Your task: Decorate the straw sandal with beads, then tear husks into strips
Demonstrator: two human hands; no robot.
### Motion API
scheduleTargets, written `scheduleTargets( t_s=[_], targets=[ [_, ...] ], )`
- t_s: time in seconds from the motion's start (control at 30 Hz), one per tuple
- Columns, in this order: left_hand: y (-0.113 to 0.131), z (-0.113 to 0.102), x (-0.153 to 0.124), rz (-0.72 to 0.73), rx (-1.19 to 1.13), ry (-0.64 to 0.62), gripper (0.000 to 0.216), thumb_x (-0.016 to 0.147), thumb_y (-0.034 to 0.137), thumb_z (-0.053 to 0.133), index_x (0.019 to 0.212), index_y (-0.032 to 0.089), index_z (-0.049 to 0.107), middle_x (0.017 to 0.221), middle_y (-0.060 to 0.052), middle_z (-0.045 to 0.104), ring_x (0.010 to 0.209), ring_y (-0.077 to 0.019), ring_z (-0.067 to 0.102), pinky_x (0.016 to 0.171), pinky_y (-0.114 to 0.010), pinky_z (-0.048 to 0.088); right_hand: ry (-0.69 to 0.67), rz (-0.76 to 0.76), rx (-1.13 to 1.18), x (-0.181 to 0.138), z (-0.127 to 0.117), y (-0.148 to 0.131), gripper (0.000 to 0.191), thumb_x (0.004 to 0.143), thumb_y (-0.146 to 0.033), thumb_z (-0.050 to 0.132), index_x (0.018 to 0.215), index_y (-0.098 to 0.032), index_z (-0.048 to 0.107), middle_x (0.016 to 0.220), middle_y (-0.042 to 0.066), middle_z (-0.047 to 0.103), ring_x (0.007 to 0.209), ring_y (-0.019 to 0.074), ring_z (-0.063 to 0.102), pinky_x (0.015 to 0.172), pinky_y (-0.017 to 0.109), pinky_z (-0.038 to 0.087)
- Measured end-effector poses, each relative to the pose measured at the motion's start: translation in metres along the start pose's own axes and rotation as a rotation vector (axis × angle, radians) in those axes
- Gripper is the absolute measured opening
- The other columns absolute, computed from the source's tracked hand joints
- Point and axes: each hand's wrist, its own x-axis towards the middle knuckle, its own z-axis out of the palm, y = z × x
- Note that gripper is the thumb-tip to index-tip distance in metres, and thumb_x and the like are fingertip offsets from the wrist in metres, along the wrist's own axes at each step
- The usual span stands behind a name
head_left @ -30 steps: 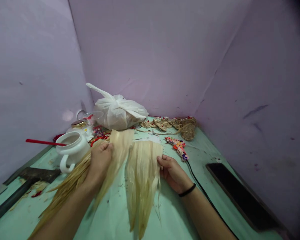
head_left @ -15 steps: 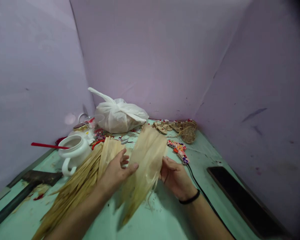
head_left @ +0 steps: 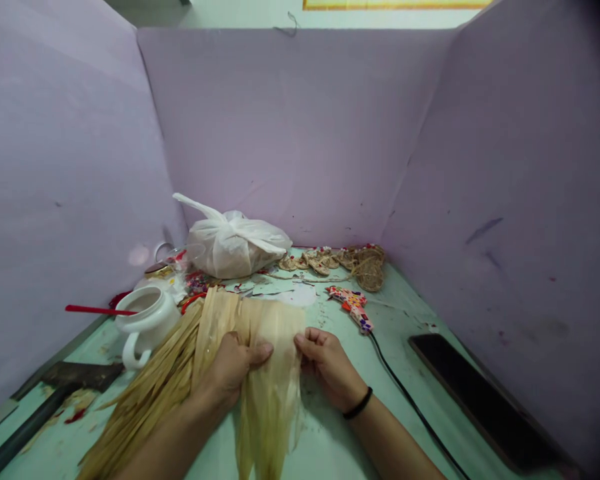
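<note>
Both of my hands hold one pale, dry corn husk (head_left: pixel 275 373) above the green table. My left hand (head_left: pixel 233 367) pinches its left side with the thumb laid across the front. My right hand (head_left: pixel 325 363), a black band on its wrist, grips the right edge with curled fingers. The husk hangs down toward me between the hands. A heap of husk strips (head_left: pixel 165 387) lies just left of my left hand, and another wide husk (head_left: pixel 217 320) rests on top of that heap.
A white jug (head_left: pixel 145 320) with a red stick (head_left: pixel 93 310), a tied white plastic bag (head_left: pixel 235 240), woven straw pieces (head_left: pixel 350 263), a patterned glue gun (head_left: pixel 353 307) with its black cord, a dark phone (head_left: pixel 475 397) at right, a dark cleaver (head_left: pixel 55 393) at left. Purple boards wall the table.
My left hand left the husk on the heap and came over to the husk in my right hand. Both hands now hold it, drawn in closer to me. The camera tilted up.
</note>
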Motion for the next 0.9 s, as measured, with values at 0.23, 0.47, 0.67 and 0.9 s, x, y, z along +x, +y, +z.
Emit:
scheduleTargets(
  t_s=[0.23,0.47,0.67,0.9],
  targets=[
    [0.000,0.001,-0.002,-0.040,-0.043,-0.130,0.037,0.052,0.020,0.075,0.085,0.008,0.064,0.068,-0.010,0.070,0.060,-0.0253,0.065,0.058,-0.036,0.052,-0.005,0.011,-0.078,0.001,-0.003,-0.001,0.037,0.052,-0.043,0.076,0.056,-0.014,0.054,0.049,-0.002,0.054,0.042,0.0076,0.049,0.043,0.021,0.044],
    [-0.014,0.002,0.003,-0.040,-0.047,-0.207,0.043,0.045,0.025,0.079,0.080,0.007,0.064,0.063,-0.009,0.068,0.052,-0.0222,0.062,0.052,-0.034,0.050,-0.040,0.037,-0.167,-0.001,0.001,0.005,0.041,0.048,-0.048,0.076,0.057,-0.014,0.054,0.049,-0.003,0.053,0.042,0.0081,0.048,0.043,0.024,0.044],
    [-0.021,0.003,0.006,0.001,0.061,-0.032,0.040,0.042,0.024,0.078,0.076,0.009,0.062,0.062,-0.006,0.066,0.056,-0.0228,0.062,0.055,-0.033,0.049,-0.057,0.037,-0.281,0.000,0.000,0.007,0.042,0.045,-0.048,0.076,0.056,-0.012,0.056,0.048,-0.001,0.054,0.041,0.0079,0.046,0.042,0.022,0.039],
    [-0.027,0.009,0.000,0.013,0.008,-0.031,0.030,0.051,0.024,0.073,0.075,0.010,0.061,0.058,-0.004,0.064,0.052,-0.0187,0.059,0.052,-0.029,0.046,-0.052,-0.003,-0.352,-0.002,0.007,0.005,0.031,0.054,-0.041,0.070,0.057,-0.014,0.055,0.051,-0.003,0.051,0.045,0.0078,0.042,0.043,0.021,0.033]
  ],
)
